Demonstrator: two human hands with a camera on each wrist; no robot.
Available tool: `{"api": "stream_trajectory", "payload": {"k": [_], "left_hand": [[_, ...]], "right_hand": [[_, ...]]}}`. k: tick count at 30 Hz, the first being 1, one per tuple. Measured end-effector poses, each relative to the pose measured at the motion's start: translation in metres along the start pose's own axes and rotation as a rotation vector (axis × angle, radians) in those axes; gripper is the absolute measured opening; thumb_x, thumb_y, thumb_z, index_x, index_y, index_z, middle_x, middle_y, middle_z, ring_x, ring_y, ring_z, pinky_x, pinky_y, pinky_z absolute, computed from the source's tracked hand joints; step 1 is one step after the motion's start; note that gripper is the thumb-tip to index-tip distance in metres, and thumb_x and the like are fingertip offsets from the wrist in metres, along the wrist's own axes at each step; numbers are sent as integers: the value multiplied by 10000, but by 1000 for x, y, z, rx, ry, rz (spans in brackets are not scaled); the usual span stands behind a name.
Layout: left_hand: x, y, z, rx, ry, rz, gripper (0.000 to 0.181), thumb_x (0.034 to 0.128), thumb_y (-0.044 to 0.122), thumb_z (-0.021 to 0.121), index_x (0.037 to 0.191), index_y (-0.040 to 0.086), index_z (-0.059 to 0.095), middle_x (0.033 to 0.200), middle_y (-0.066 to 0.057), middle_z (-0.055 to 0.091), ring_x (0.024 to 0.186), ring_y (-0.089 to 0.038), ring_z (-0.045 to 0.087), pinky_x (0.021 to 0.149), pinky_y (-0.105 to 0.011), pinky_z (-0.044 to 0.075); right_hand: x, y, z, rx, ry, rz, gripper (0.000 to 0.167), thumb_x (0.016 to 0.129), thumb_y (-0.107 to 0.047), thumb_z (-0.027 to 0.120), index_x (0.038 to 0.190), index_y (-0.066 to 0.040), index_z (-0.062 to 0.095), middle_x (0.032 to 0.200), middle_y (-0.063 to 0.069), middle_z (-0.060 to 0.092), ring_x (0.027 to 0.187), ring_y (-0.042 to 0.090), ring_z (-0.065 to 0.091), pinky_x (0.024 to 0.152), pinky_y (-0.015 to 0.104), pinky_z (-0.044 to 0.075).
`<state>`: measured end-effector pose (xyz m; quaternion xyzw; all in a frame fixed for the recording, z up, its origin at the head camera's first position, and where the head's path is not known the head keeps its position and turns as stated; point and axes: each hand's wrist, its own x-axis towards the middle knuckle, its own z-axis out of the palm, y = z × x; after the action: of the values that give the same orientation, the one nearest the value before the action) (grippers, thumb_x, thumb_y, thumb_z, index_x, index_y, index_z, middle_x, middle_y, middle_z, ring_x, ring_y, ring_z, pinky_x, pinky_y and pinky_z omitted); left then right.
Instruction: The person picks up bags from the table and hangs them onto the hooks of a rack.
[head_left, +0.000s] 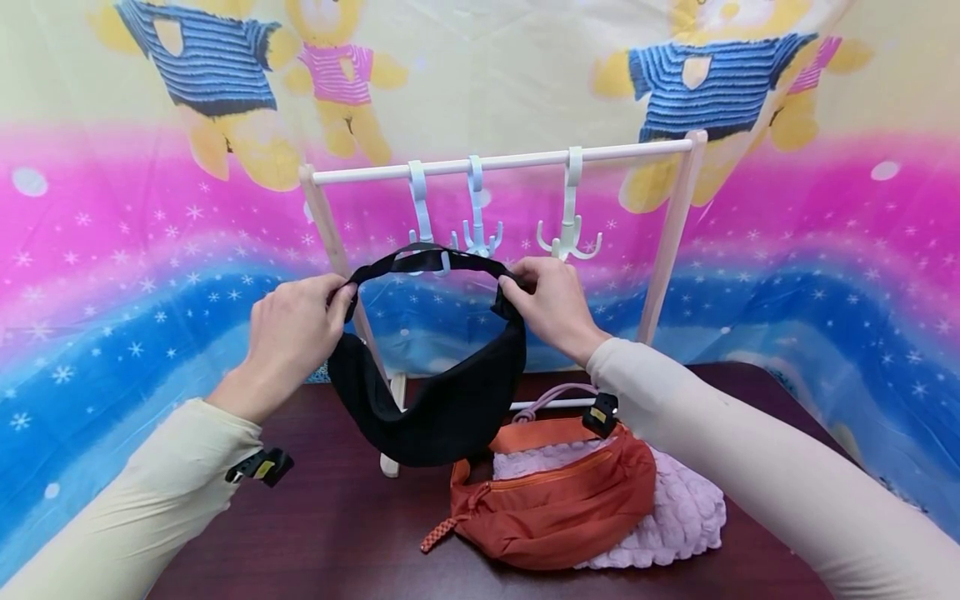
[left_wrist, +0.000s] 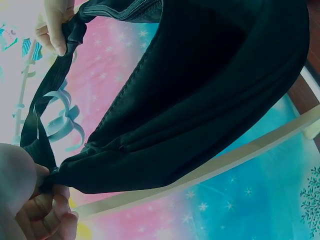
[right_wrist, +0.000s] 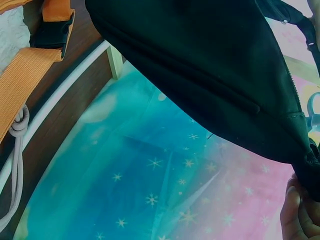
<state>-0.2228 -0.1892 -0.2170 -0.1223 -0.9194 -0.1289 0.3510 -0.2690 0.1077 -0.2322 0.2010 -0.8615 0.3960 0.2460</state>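
Note:
A black fanny pack (head_left: 442, 417) hangs in the air between both hands, its strap arched over the top in the head view. My left hand (head_left: 296, 325) pinches the strap near the bag's left end. At the opposite end, my right hand (head_left: 553, 302) pinches the strap between thumb and fingers. In the left wrist view, the bag's zipper (left_wrist: 142, 10) shows along its edge. Behind the strap, pale blue hooks (head_left: 478, 237) and a whitish hook (head_left: 572, 217) hang from the bar of a wooden rack (head_left: 502, 162). The strap partly hides the blue hooks.
An orange-red fanny pack (head_left: 555, 508) lies on the dark table (head_left: 300, 517), over a lilac puffy bag (head_left: 690, 508) with a cord handle (head_left: 558, 392). The rack's left foot (head_left: 389, 465) stands behind the black pack. A printed cloth (head_left: 150, 275) hangs behind everything.

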Motion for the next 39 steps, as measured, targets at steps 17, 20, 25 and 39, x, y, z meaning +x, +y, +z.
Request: {"api": "stream_trajectory", "payload": {"k": [17, 20, 25, 39], "left_hand": [[-4, 0, 4, 17, -29, 7, 236, 1032, 239, 579, 1065, 84, 754, 794, -144, 737, 601, -271, 600, 463, -338, 370], [-4, 0, 5, 17, -31, 8, 238, 1033, 240, 578, 1071, 85, 754, 805, -144, 740, 605, -274, 604, 463, -340, 374], [-4, 1, 5, 13, -39, 6, 236, 1033, 241, 578, 1073, 88, 753, 810, -139, 740, 604, -267, 599, 460, -329, 367], [-7, 0, 8, 15, -39, 8, 233, 1035, 238, 576, 1053, 87, 752, 797, -131, 733, 601, -256, 592, 463, -325, 369]], "right_hand": [[-1, 4, 3, -31, -23, 11, 203, 997, -230, 651, 1042, -59, 750, 984, 120, 776, 893, 235, 728, 878, 410, 568], [-1, 4, 3, -31, -27, 9, 205, 999, -229, 645, 1043, -58, 750, 981, 119, 777, 890, 236, 726, 873, 411, 566], [-2, 5, 3, -32, -30, 7, 196, 999, -222, 644, 1031, -61, 750, 970, 116, 776, 883, 236, 721, 863, 413, 562], [-5, 5, 4, -36, -42, 22, 191, 998, -230, 649, 1025, -69, 747, 961, 111, 772, 864, 231, 706, 838, 414, 562]]}}
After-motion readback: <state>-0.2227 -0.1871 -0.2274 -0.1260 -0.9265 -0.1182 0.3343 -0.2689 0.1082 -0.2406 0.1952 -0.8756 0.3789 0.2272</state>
